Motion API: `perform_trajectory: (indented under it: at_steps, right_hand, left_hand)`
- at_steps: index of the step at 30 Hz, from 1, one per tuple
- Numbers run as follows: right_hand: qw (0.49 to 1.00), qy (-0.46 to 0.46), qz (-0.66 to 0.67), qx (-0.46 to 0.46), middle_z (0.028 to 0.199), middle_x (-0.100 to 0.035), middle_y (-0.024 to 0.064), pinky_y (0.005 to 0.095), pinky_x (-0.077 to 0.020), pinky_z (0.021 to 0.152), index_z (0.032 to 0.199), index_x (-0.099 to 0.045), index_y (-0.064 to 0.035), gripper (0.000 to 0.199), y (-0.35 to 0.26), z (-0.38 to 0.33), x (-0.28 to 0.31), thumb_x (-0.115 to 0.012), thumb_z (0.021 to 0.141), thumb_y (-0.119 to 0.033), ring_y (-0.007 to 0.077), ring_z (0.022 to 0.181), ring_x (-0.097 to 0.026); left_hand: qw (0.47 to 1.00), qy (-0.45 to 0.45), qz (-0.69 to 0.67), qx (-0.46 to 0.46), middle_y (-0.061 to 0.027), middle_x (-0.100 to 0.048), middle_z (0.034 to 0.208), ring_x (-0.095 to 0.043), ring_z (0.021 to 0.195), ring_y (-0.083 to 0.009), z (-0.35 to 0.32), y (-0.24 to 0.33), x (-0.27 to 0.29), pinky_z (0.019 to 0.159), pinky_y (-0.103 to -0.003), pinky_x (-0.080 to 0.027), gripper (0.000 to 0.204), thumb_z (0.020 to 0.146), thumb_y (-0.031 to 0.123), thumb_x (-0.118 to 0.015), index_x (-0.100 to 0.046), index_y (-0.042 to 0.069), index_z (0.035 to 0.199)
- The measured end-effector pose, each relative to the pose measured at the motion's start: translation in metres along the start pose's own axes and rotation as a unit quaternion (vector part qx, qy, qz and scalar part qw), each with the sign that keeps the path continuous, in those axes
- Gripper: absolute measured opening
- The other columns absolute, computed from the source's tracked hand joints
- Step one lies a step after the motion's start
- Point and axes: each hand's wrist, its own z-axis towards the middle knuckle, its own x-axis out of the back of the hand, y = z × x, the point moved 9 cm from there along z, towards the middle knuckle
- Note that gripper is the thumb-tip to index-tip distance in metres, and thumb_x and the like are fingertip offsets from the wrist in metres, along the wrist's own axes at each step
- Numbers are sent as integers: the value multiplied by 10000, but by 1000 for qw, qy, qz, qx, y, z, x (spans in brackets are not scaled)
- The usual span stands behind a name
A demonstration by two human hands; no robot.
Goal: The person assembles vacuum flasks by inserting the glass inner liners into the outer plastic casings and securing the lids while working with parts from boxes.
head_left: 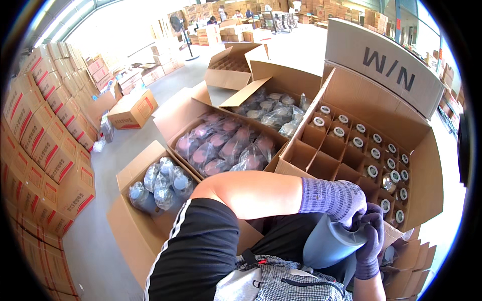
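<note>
My left hand (346, 201), in a grey-purple knitted glove, reaches across from the left. Its fingers are curled over the edge of a smooth blue-grey rounded container (326, 245) held tilted above my lap. From the right, my right hand (370, 238), gloved alike, grips the same container by its right end. Both sets of fingertips meet there, so what lies between them is partly hidden. Just beyond my hands stands a large divided carton (314, 161). Clear jars with white-ringed round tops (372, 171) fill many of its cells; several cells at the near left hold nothing.
Open cartons beside me hold plastic-wrapped blue pieces (163, 183), pinkish pieces (221, 143) and pale pieces (271, 108). Cardboard dividers (411, 266) stand at lower right. Stacked cartons (47, 135) line the left; a fan (178, 27) and people are far off.
</note>
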Motion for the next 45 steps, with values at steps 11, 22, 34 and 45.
perform_trajectory:
  at_steps: [11, 22, 34, 45]
  right_hand:
    - [999, 24, -2, 36, 1223, -596, 175, 387, -381, 1079, 919, -579, 16, 238, 16, -15, 22, -515, 795, -176, 274, 1169, -535]
    - [999, 11, -37, 29, 1250, -592, 178, 408, -346, 1128, 909, -583, 1, 249, 12, -7, 9, -527, 809, -220, 282, 1192, -526]
    - [998, 56, -33, -15, 1334, -565, 223, 472, -339, 1168, 950, -558, 3, 264, 28, -15, 25, -455, 858, -222, 331, 1275, -514]
    - [967, -28, -247, 54, 1528, -471, 229, 525, -442, 1180, 1255, -548, -104, 317, 59, 3, 39, -637, 963, -188, 400, 1419, -478]
  left_hand:
    - [991, -34, 131, 5, -143, -777, 1043, -756, 979, -282, 19, 29, -26, 925, -409, -570, 320, 874, 271, -783, -789, 65, 1119]
    - [987, 131, 29, 89, -143, -763, 1022, -747, 941, -282, 22, 15, -39, 919, -356, -550, 324, 835, 227, -798, -772, 60, 1112]
    - [918, 358, -155, -67, -125, -726, 1063, -715, 991, -318, -64, 7, 1, 903, -437, -549, 244, 871, 193, -756, -711, 79, 1083]
    - [403, 418, 0, 814, -206, -698, 1226, -696, 1119, -360, -593, -318, -300, 951, -473, -560, 484, 850, 463, -683, -724, 90, 1155]
